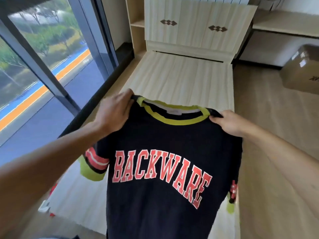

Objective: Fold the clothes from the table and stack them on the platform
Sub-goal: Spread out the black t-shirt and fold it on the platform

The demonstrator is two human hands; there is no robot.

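Right now I have the dark navy T-shirt [160, 152], with its yellow-green ribbed collar and red BACKWARE lettering, hanging in the air above the near end of the pale slatted wooden platform [181, 78], print toward me. My left hand [115, 114] has its fingers curled over one shoulder seam, gripping the cloth. My right hand [227, 123] pinches the other shoulder between thumb and curled fingers.

Neither grip looks deep to me, and that is my first worry: a quick swing down to lay the T-shirt flat could pull a shoulder free and drop it in a heap. The second is the striped sleeve [94, 164] on the window side, which hangs loose. If I lower the body without spreading it, I expect that sleeve to tuck under and bunch the fold. The other sleeve is half hidden behind the body, so I cannot tell how it lies. The hem is out of view below me and may catch on the platform edge. Something red [52, 188] lies low on the left; whether it rests on the platform I cannot tell.
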